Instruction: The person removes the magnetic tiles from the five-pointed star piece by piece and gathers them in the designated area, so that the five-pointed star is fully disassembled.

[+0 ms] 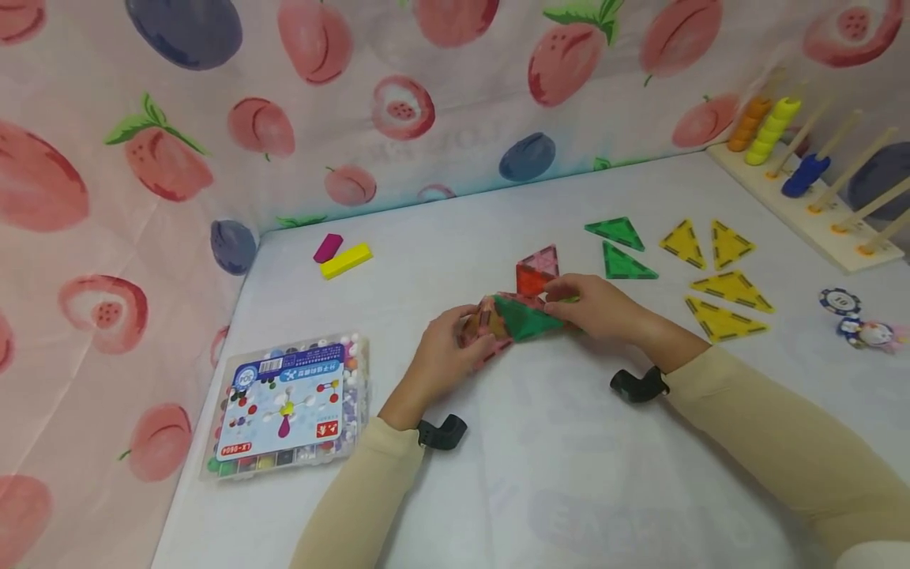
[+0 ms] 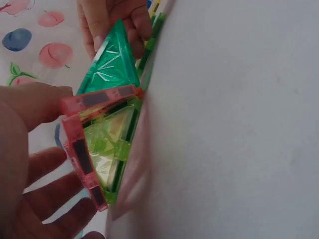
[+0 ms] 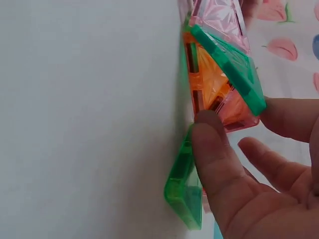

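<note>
A small structure of translucent magnetic tiles stands on the white table between both hands. Its left end has pink tiles [image 2: 82, 149], where my left hand [image 1: 444, 348] holds it with thumb and curled fingers. A dark green triangle tile [image 1: 524, 318] leans across its middle. My right hand [image 1: 596, 307] pinches the right end; the thumb is at the corner of an orange tile [image 3: 209, 74] and a finger is at the green tile's edge. Another green tile [image 3: 187, 191] sits tilted beside the right thumb. Behind are a red tile [image 1: 535, 280] and a pink tile [image 1: 542, 259].
Two green triangle tiles [image 1: 629, 262] and several yellow ones [image 1: 732, 291] lie to the right. A bead box [image 1: 284, 411] is at left, with yellow [image 1: 346, 261] and magenta [image 1: 329, 248] blocks behind. A peg board [image 1: 810, 205], a chip [image 1: 840, 301] and a figurine [image 1: 869, 332] lie far right.
</note>
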Motion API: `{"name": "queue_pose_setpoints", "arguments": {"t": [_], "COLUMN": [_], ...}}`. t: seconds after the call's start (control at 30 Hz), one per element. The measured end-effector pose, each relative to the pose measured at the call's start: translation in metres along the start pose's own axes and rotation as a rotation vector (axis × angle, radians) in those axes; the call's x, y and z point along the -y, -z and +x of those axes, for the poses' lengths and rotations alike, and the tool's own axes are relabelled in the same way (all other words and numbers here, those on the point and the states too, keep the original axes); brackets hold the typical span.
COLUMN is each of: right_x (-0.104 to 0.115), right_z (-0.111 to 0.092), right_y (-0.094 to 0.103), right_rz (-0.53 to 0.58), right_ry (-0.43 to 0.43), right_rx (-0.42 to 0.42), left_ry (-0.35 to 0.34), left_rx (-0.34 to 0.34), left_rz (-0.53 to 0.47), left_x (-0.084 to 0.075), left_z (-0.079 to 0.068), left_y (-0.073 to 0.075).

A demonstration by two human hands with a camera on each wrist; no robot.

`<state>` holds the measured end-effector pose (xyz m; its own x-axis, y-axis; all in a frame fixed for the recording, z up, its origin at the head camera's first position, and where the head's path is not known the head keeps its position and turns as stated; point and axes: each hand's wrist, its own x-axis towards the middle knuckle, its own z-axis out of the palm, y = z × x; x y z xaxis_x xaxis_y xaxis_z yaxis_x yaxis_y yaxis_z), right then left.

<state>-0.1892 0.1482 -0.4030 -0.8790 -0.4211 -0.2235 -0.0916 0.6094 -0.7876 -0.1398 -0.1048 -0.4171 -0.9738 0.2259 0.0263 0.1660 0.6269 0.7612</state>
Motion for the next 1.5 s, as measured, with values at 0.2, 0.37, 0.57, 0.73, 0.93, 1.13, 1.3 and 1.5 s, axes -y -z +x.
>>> {"name": "queue_pose_setpoints", "arguments": {"t": [0.2, 0.37, 0.57, 0.73, 0.93, 1.13, 1.3, 1.5], "right_x": [0.000, -0.001, 0.002, 0.000, -0.006, -0.020, -0.039, -0.057], "right_z": [0.006, 0.007, 0.005, 0.004, -0.003, -0.030, -0.051, -0.062], "right_y": [0.002, 0.004, 0.006, 0.006, 0.019, 0.058, 0.076, 0.080], "right_rz": [0.121, 0.109, -0.057, -0.093, -0.130, -0.162, -0.211, -0.301], "right_ry": [-0.020, 0.034, 0.095, 0.107, 0.079, 0.006, -0.080, -0.133], "right_rx": [0.061, 0.065, 0.038, 0.030, -0.031, -0.151, -0.169, -0.121], "left_ry": [0.040, 0.009, -0.027, -0.072, -0.057, -0.057, -0.044, -0.033], "left_rx": [0.016, 0.001, 0.007, 0.037, 0.060, 0.058, 0.058, 0.066], "left_rz": [-0.051, -0.026, 0.062, 0.130, 0.168, 0.166, 0.160, 0.157], "left_x": [0.004, 0.007, 0.009, 0.008, 0.003, 0.003, 0.003, 0.002], "left_z": [0.002, 0.002, 0.002, 0.003, 0.002, 0.002, 0.002, 0.002], "left_y": [-0.004, -0.006, -0.007, -0.008, -0.006, -0.005, -0.005, -0.007]}}
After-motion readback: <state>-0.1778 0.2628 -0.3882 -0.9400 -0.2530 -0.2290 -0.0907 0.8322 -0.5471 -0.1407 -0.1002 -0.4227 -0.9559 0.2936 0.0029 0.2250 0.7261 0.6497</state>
